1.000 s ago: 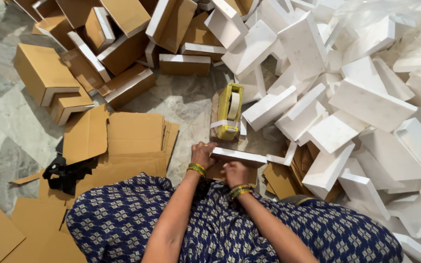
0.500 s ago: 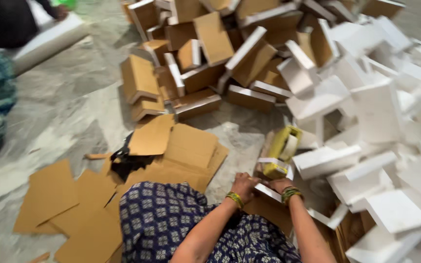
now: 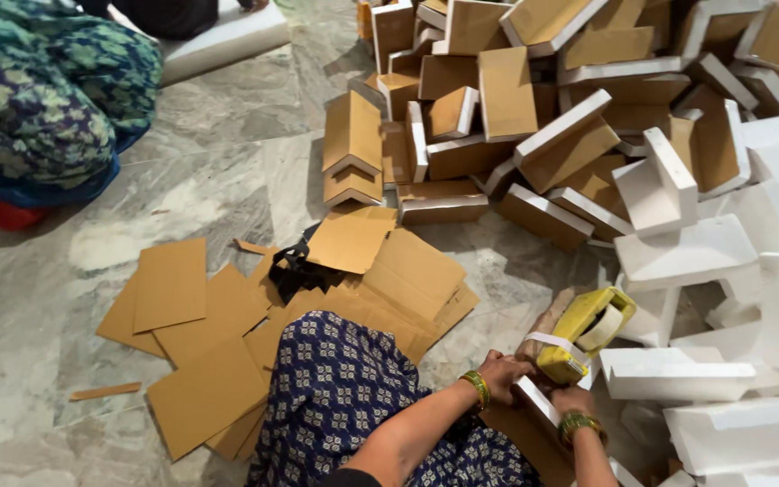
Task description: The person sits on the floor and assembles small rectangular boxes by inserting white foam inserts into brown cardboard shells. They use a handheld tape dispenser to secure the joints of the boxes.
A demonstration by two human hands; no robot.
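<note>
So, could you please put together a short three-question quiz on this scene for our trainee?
1. True or false: the yellow tape dispenser lies on the flat brown cardboard sheets.
2. Which hand is nearest the dispenser: A) left hand, B) right hand?
3. Fill in: both hands meet at a white-edged ____ over the blue patterned lap.

Key: 1. False; it sits at the person's hands, apart from the sheets. 2. B. 3. box piece.
</note>
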